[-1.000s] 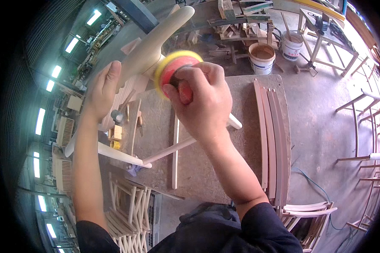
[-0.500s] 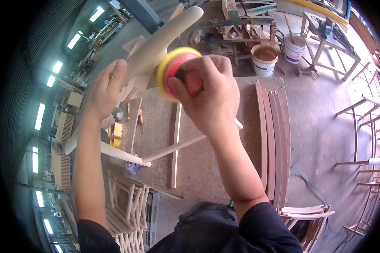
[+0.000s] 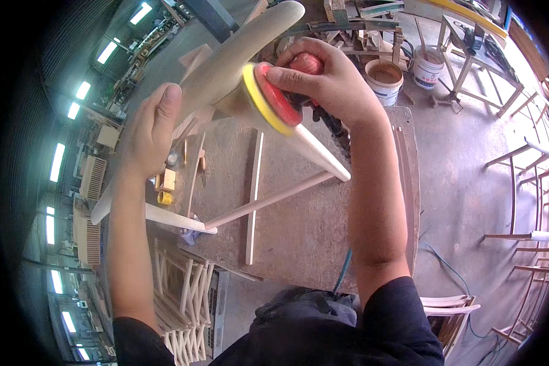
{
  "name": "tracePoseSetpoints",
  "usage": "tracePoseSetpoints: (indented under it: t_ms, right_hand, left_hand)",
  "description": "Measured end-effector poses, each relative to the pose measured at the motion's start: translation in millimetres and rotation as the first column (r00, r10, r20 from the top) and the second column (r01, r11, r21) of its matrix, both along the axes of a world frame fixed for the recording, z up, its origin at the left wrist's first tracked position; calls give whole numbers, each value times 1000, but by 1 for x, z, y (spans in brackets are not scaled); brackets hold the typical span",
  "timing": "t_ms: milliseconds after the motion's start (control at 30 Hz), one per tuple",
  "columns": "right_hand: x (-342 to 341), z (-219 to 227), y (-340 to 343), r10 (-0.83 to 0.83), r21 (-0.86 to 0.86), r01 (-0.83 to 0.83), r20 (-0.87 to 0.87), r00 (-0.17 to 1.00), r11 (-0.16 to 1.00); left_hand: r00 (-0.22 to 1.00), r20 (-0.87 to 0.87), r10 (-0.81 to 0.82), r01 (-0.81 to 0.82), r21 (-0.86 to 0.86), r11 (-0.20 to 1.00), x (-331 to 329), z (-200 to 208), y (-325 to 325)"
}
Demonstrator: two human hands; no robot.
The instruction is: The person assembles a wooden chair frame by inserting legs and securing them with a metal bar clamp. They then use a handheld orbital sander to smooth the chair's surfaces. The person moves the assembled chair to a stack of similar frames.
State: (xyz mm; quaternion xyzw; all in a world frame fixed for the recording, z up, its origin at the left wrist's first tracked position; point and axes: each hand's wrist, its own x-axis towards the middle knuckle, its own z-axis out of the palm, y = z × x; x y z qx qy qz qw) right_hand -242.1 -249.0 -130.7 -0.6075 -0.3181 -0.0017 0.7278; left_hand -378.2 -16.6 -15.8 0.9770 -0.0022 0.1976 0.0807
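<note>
The right hand point(image 3: 329, 82) is clamped on a red sander point(image 3: 287, 91), its yellow disc pressed against the pale wooden chair part point(image 3: 238, 55). The left hand point(image 3: 152, 128) grips that part's left edge. Below, the workbench point(image 3: 299, 226) holds loose slats point(image 3: 253, 195), with bare surface toward its near edge.

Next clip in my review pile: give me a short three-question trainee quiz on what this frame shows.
1. True or false: the right hand presses the sander against the pale wooden piece.
2. Which hand steadies that wooden piece without a tool?
A. left hand
B. right hand
C. neither
3. Fill in: beyond the workbench, on the floor, stand two ____.

Key
1. True: the yellow-and-red disc lies on the wood.
2. A: it grips the piece from the side.
3. Buckets, one showing brownish contents.
</note>
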Motion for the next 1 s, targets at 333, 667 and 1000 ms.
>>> tracePoseSetpoints:
  t_ms: [333,667,1000]
  right_hand:
    - [-56,-8,30,-670,42,688,278,688,724]
    - [-117,-32,117,-614,57,774,646,454,631]
    - [-146,-56,99,-531,-123,606,368,763,786]
  left_hand:
    - [999,-46,-29,27,-55,998,7,-2,11]
    - [995,-67,-71,64,-100,993,37,-2,39]
    - [997,-38,-68,65,-72,995,64,-11,66]
